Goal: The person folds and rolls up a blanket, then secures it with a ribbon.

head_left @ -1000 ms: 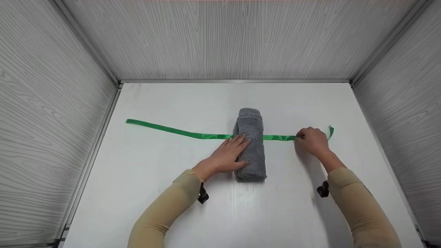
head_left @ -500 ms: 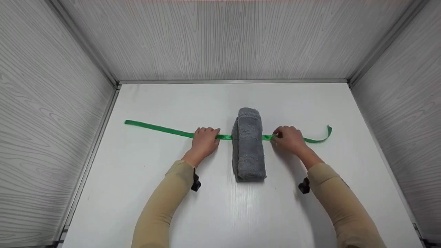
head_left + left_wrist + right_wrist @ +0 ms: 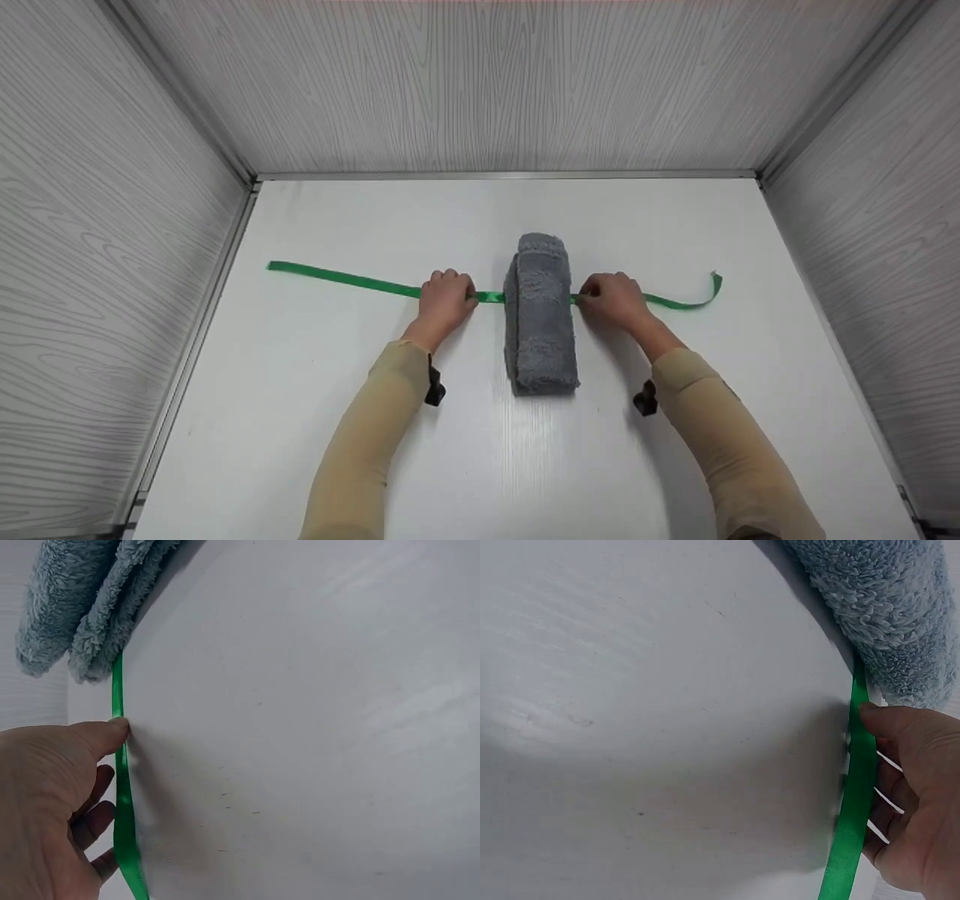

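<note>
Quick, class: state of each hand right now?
Left hand: closed, pinching the green ribbon.
Right hand: closed, pinching the green ribbon beside the gray cloth.

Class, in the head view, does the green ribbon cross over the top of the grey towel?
No, the ribbon goes beneath the towel, showing only on either side of it.

Three grey wood-grain walls (image 3: 480, 90) (grain swirling at left), metal edging (image 3: 502, 175), glossy white tabletop (image 3: 480, 465)

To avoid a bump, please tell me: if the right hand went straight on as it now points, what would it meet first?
Probably the gray towel: the right hand points toward its side, close by; the exact gap is unclear.
</note>
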A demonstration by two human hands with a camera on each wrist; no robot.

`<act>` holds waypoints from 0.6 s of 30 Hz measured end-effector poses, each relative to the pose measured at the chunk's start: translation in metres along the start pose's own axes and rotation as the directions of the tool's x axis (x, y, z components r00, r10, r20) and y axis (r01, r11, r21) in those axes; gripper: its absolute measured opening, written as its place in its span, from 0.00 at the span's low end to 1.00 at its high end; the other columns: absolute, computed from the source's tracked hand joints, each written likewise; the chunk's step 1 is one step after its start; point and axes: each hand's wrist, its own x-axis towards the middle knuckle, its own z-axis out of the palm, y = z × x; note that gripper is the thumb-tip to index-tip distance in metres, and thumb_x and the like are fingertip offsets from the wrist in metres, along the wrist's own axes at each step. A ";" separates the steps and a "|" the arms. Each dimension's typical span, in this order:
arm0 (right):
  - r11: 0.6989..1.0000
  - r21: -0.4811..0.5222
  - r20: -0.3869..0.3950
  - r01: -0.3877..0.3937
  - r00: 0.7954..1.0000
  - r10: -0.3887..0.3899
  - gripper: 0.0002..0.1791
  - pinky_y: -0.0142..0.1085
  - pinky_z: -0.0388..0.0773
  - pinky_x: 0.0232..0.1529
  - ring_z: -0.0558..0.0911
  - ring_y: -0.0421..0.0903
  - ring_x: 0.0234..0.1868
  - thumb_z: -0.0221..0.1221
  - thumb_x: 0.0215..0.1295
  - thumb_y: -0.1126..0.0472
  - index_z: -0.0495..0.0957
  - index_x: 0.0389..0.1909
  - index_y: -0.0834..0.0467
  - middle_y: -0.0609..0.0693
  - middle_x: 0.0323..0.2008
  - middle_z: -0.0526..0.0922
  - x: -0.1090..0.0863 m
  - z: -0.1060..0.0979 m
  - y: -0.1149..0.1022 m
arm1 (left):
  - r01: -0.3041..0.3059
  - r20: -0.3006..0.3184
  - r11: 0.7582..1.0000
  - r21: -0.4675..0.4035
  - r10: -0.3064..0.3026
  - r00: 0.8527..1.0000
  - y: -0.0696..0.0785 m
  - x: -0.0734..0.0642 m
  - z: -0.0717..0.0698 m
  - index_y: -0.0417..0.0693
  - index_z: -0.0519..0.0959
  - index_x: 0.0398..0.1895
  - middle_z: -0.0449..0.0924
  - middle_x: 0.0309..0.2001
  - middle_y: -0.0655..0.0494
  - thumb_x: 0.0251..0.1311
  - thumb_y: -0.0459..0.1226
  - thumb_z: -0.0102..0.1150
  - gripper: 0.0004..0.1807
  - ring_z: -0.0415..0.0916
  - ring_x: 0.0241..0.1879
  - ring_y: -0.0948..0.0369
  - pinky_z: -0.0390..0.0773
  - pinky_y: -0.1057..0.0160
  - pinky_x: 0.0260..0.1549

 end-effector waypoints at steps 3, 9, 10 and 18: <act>1.000 0.006 -0.003 -0.006 1.000 0.006 0.13 0.55 0.70 0.52 0.77 0.57 0.46 0.63 0.71 0.56 0.86 0.45 0.61 0.56 0.41 0.86 0.001 0.001 0.001 | -0.010 0.005 1.000 -0.015 0.010 1.000 0.001 0.001 0.000 0.46 0.82 0.46 0.77 0.44 0.50 0.72 0.40 0.61 0.08 0.71 0.48 0.51 0.72 0.50 0.51; 1.000 0.017 -0.005 -0.024 1.000 0.024 0.13 0.56 0.69 0.55 0.77 0.57 0.46 0.62 0.71 0.55 0.86 0.45 0.60 0.56 0.41 0.86 0.002 0.002 0.001 | -0.012 0.031 1.000 -0.020 0.012 0.999 0.005 0.004 -0.001 0.47 0.80 0.59 0.82 0.50 0.50 0.73 0.39 0.60 0.15 0.76 0.54 0.50 0.72 0.48 0.56; 0.999 0.019 -0.006 -0.028 1.000 0.028 0.13 0.56 0.69 0.55 0.77 0.57 0.46 0.62 0.71 0.56 0.86 0.44 0.60 0.56 0.41 0.86 0.002 0.002 0.001 | -0.014 0.037 1.000 -0.018 0.014 0.999 0.005 0.005 -0.001 0.47 0.80 0.61 0.82 0.51 0.50 0.73 0.38 0.59 0.16 0.76 0.55 0.49 0.71 0.47 0.56; 0.999 0.017 -0.016 -0.035 0.999 0.035 0.12 0.55 0.69 0.54 0.76 0.58 0.45 0.61 0.70 0.57 0.86 0.44 0.60 0.56 0.39 0.85 0.003 0.004 0.001 | -0.042 0.034 0.999 0.014 0.041 0.999 0.008 0.008 0.003 0.48 0.83 0.59 0.79 0.52 0.49 0.72 0.33 0.56 0.16 0.76 0.55 0.49 0.74 0.49 0.54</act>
